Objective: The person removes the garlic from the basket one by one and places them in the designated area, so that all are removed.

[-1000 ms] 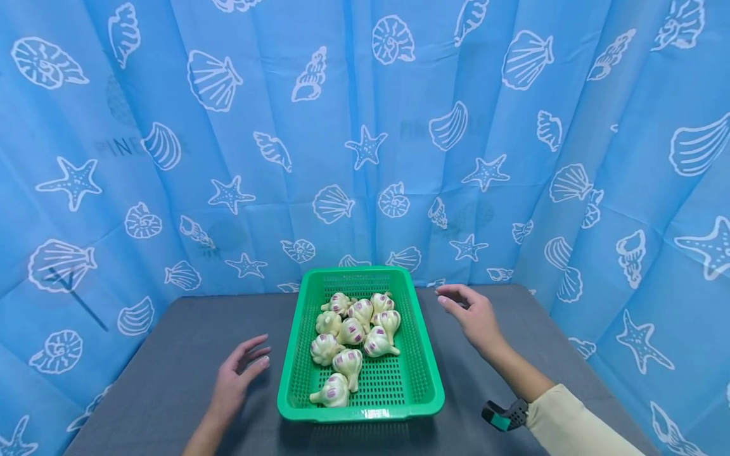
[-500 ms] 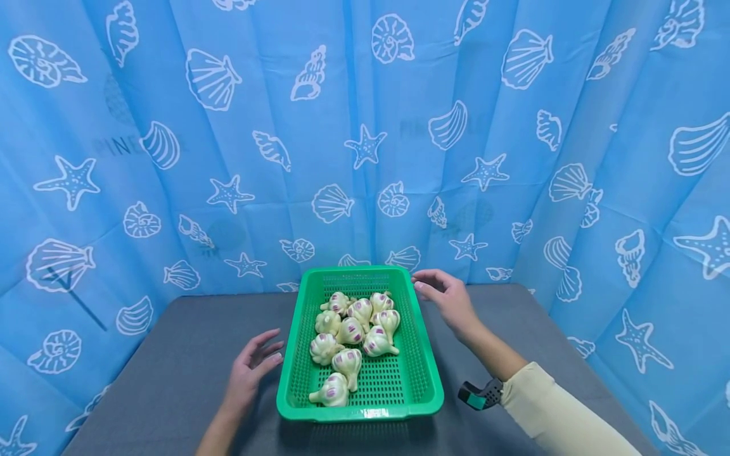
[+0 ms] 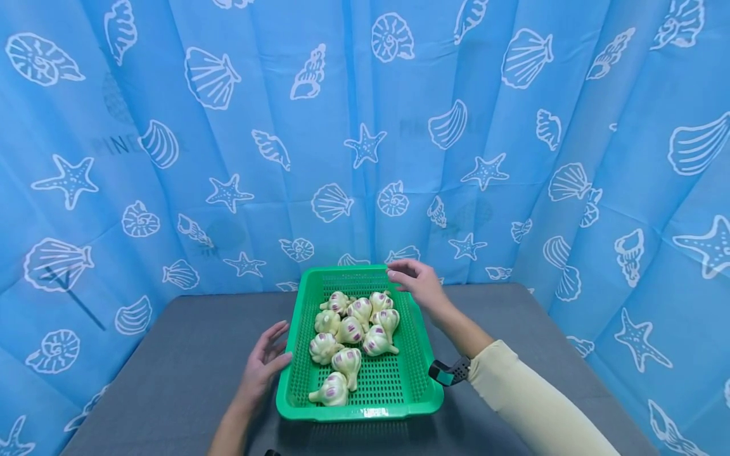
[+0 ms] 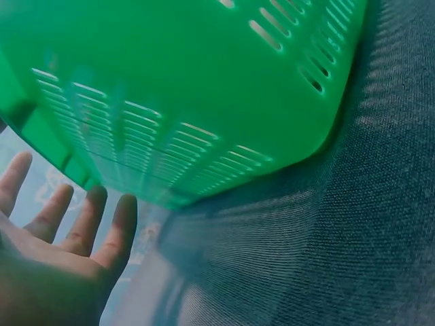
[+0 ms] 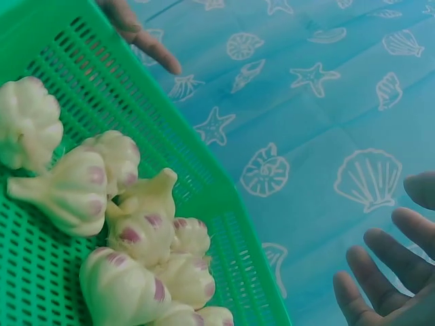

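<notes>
A green perforated plastic basket (image 3: 393, 391) stands on the dark table with several white, purple-streaked garlic bulbs (image 3: 350, 330) inside. My left hand (image 3: 259, 370) is at the basket's left rim, thumb toward the wall. Its fingers spread loosely beside the basket wall (image 4: 156, 75) in the left wrist view; whether they touch it I cannot tell. My right hand (image 3: 421, 283) reaches over the far right corner, fingers extended above the rim. In the right wrist view, the right fingers (image 5: 384, 272) are spread and hold nothing, apart from the basket.
A dark grey cloth (image 3: 188, 354) covers the table. Blue curtains (image 3: 365, 190) with white shell and starfish prints hang behind the table and at both sides. A black band with a green patch (image 3: 448, 373) is on the right wrist, beside the pale sleeve (image 3: 530, 392).
Both hands have moved in toward the basket: the left one rightward to the left rim, the right one leftward to the far right corner. Basket and garlic bulbs have stayed in place.
</notes>
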`<state>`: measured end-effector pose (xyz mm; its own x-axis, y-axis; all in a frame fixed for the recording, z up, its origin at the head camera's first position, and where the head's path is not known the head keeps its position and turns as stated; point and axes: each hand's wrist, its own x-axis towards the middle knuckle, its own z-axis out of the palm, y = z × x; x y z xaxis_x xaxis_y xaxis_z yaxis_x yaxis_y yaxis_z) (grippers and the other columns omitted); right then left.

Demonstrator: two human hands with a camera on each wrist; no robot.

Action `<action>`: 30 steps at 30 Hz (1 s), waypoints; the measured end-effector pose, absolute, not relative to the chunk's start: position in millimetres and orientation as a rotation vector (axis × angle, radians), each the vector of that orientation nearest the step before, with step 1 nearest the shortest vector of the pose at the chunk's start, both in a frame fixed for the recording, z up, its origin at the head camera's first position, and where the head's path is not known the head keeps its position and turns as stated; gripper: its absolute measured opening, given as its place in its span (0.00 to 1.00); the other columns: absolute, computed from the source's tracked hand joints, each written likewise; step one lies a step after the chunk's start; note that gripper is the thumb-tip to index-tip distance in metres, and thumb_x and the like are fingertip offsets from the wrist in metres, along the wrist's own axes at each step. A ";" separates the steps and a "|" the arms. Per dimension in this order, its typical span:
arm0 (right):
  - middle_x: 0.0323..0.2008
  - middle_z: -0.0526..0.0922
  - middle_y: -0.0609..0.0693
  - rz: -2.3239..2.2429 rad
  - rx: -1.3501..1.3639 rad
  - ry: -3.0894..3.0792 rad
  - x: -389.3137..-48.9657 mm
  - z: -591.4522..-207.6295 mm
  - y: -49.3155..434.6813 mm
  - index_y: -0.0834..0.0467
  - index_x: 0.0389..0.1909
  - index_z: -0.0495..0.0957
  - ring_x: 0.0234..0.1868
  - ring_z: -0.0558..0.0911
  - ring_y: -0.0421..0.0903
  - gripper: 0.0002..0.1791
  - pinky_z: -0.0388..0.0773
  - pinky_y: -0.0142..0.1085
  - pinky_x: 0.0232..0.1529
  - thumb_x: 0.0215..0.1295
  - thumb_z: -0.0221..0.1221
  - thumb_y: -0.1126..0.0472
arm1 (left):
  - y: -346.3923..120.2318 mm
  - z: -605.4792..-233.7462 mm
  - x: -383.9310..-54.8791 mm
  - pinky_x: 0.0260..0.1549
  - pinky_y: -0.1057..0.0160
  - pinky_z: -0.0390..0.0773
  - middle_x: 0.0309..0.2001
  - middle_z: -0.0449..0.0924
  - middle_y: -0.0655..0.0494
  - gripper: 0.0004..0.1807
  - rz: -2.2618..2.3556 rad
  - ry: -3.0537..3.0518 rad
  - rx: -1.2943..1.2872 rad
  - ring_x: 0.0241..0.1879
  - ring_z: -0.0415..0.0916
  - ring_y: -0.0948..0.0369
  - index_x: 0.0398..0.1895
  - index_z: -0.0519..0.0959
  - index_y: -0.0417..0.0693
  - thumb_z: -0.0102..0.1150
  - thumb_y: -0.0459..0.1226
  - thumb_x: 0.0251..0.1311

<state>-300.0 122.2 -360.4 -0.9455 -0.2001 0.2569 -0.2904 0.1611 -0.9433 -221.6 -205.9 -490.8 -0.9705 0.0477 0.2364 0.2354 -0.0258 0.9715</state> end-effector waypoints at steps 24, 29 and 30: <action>0.53 0.79 0.60 2.086 0.350 -2.506 -320.5 -372.8 75.5 0.63 0.56 0.76 0.50 0.79 0.55 0.20 0.75 0.50 0.52 0.69 0.59 0.57 | -213.2 -502.5 -229.4 0.51 0.60 0.76 0.72 0.46 0.34 0.38 -2.392 -1.977 -0.602 0.61 0.68 0.61 0.77 0.46 0.43 0.47 0.26 0.67; 0.52 0.79 0.57 2.097 0.306 -2.561 -328.0 -386.1 70.1 0.61 0.57 0.76 0.53 0.77 0.57 0.20 0.71 0.54 0.56 0.69 0.59 0.56 | -214.3 -502.6 -230.4 0.52 0.61 0.74 0.73 0.46 0.34 0.37 -2.368 -2.036 -0.615 0.62 0.66 0.63 0.77 0.47 0.44 0.47 0.27 0.68; 0.53 0.79 0.57 2.100 0.302 -2.579 -328.4 -387.3 69.1 0.61 0.57 0.76 0.54 0.77 0.59 0.20 0.70 0.55 0.57 0.69 0.59 0.56 | -214.6 -502.3 -230.5 0.52 0.61 0.74 0.73 0.46 0.34 0.37 -2.367 -2.047 -0.615 0.62 0.66 0.63 0.77 0.47 0.44 0.47 0.28 0.68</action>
